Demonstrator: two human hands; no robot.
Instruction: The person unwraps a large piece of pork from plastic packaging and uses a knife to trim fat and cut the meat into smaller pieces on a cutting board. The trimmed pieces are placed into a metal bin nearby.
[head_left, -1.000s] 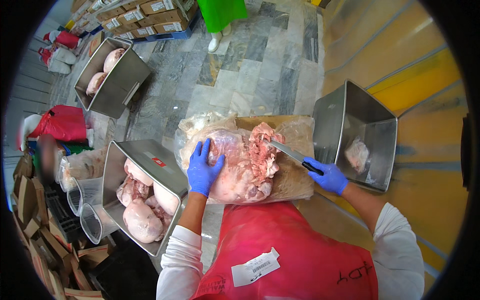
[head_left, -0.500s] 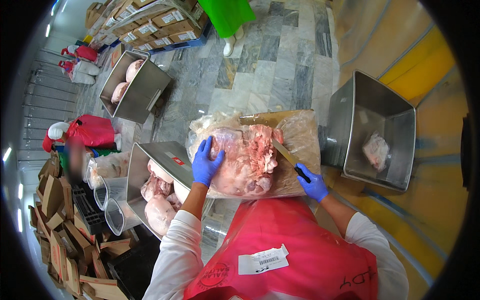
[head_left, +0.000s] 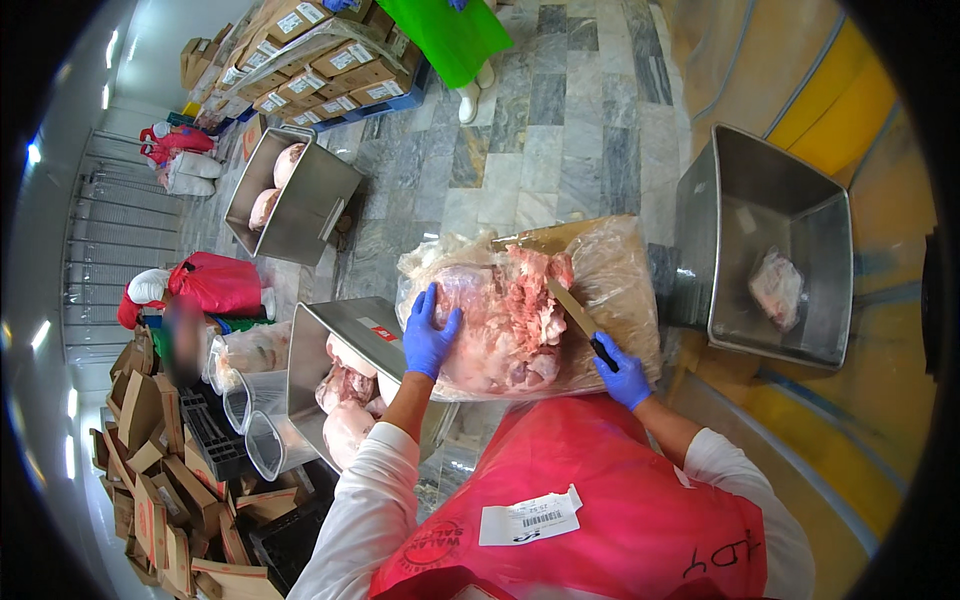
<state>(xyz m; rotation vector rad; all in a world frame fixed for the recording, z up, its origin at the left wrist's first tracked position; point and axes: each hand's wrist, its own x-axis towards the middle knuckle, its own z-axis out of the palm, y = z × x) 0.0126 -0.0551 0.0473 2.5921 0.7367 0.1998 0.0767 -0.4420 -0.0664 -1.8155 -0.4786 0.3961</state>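
Observation:
A large slab of pale pink raw meat (head_left: 485, 345) lies in front of me on clear plastic film over a cardboard sheet (head_left: 628, 345). My left hand (head_left: 431, 331), in a blue glove, rests on the meat's left part with fingers spread. In my gloved right hand (head_left: 624, 372) is a knife (head_left: 572, 308) with a black handle. Its blade slants up and left, the tip at the ragged, redder right edge of the meat. Whether the tip touches the meat I cannot tell.
To the right stands a deep metal bin (head_left: 715, 270) with one pale piece inside. Another metal bin (head_left: 345, 322) with meat is close on my left, a third (head_left: 330, 200) beyond it. Flattened cartons (head_left: 165, 500) pile up at lower left. A person in a green apron (head_left: 450, 40) stands ahead.
The whole view has shifted slightly, so the scene sits a little further right. My left hand stays on the meat and the knife stays at its right edge.

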